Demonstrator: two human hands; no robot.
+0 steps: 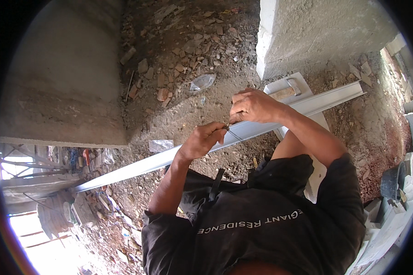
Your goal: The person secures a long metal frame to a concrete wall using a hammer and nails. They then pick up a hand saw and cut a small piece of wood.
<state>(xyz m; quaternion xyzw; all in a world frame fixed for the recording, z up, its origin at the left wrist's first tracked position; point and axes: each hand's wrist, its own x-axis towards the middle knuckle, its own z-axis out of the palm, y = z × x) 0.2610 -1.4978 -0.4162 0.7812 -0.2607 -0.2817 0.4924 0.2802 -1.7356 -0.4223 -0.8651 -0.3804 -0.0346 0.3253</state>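
Observation:
A long, pale metal channel [303,106] slants across in front of me, from the far right down to the lower left. Over its middle, my left hand [205,139] is closed, thumb and forefinger pinched at a small, dark, thin piece [226,127]. Just to the right and a little farther off, my right hand [256,106] is closed too, fingers curled down toward that same spot. What its fingertips hold is hidden. Thin grey lines, perhaps wire ends [235,134], show on the channel below the left fingertips.
Beyond the channel lies a flat board with a curved metal handle [294,87]. Concrete walls rise at left [62,73] and right [326,34]. Broken rubble [188,55] and clear plastic scraps [203,83] litter the dirt floor. A dark bucket [393,180] stands at the right.

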